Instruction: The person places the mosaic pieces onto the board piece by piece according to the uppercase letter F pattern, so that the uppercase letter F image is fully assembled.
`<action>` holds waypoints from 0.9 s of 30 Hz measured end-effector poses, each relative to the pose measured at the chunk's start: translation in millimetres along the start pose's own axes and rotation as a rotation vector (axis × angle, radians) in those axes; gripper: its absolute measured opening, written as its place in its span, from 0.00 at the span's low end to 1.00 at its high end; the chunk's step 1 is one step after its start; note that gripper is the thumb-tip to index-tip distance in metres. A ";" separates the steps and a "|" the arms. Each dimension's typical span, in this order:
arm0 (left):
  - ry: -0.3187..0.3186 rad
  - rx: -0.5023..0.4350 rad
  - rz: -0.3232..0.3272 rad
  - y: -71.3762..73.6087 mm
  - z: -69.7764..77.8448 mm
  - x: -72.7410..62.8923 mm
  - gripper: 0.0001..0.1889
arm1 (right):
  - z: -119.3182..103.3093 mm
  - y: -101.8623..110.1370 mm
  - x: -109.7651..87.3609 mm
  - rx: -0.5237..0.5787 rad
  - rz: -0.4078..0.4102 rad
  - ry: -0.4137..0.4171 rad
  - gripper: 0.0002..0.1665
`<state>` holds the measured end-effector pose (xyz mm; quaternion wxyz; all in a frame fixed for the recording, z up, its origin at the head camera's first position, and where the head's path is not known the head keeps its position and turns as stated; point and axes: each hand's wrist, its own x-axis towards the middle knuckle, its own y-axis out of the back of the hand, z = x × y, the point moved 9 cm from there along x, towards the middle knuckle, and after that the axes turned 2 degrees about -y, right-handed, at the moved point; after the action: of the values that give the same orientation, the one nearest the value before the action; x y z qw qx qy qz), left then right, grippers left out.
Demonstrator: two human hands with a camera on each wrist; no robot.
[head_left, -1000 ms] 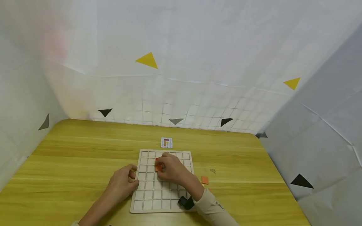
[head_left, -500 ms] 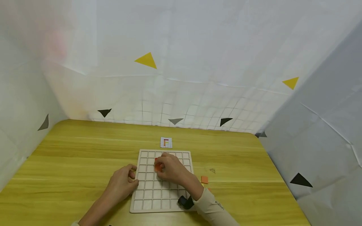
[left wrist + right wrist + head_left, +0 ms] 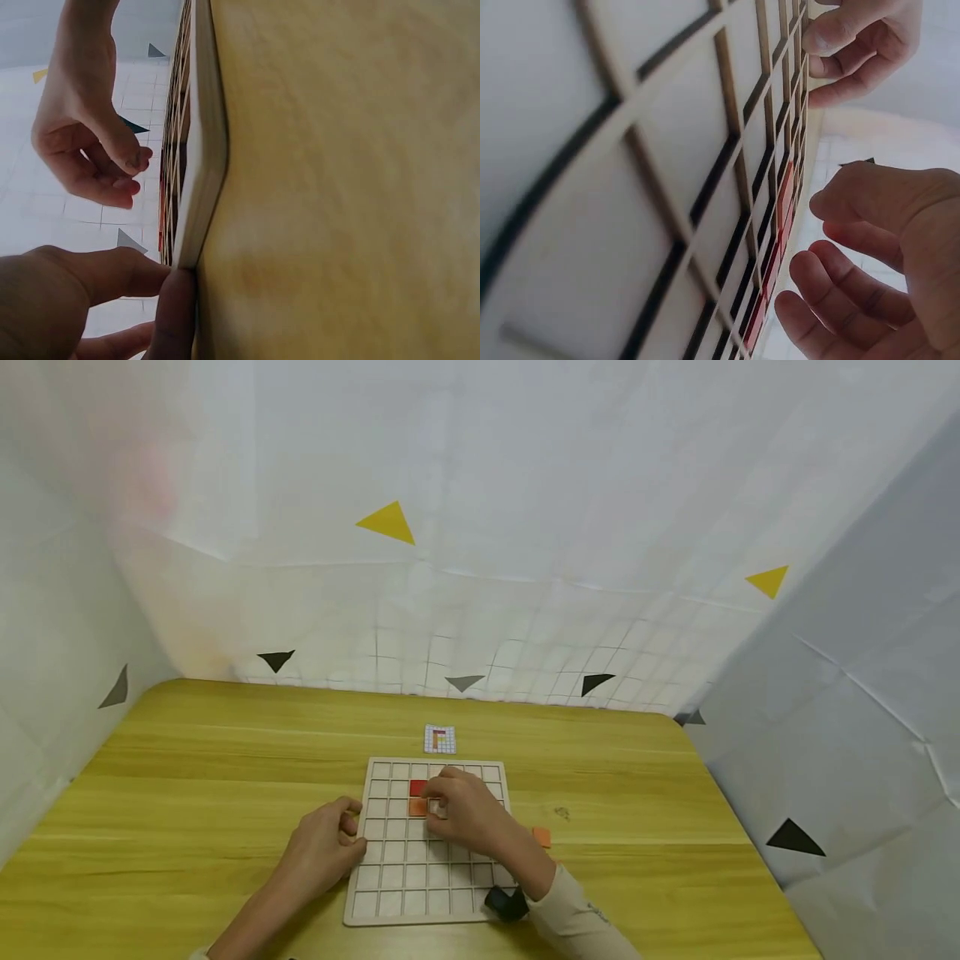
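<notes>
Right hand (image 3: 468, 811) shifted rightward over board (image 3: 393, 877); wooden table (image 3: 217, 768); white walls (image 3: 562, 485).

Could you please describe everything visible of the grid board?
The pale, wood-looking grid board lies flat on the table, with rounded corners and raised lines framing square cells. A red tile and an orange tile sit in adjoining cells. The left hand touches its left edge; the right hand hovers above it.

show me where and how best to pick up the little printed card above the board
Probably pinch the card by its right edge, coming from the right: it looks flat and thin, with bare table that side, while the board sits close to its near edge.
</notes>
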<state>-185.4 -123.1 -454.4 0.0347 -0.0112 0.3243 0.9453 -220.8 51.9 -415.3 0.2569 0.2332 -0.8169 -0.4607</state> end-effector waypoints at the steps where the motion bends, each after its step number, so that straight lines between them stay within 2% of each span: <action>1: 0.001 0.000 0.000 -0.1 -0.2 0.0 0.22 | 1.2 1.8 -1.8 0.007 0.004 -0.004 0.12; 12: -0.007 -0.003 -0.004 -1.6 -0.2 1.0 0.22 | 20.8 18.4 -21.4 0.006 0.030 -0.066 0.11; 18: -0.007 -0.001 -0.002 -1.7 -1.1 0.9 0.23 | 33.5 28.3 -32.2 0.012 0.019 -0.120 0.11; 27: 0.000 -0.014 -0.006 -2.0 -1.4 0.3 0.23 | 40.9 36.2 -45.5 0.008 0.035 -0.116 0.13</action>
<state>-185.5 -122.4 -456.7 0.0376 -0.0125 0.3175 0.9474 -217.5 122.8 -411.2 0.2161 0.1928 -0.8362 -0.4658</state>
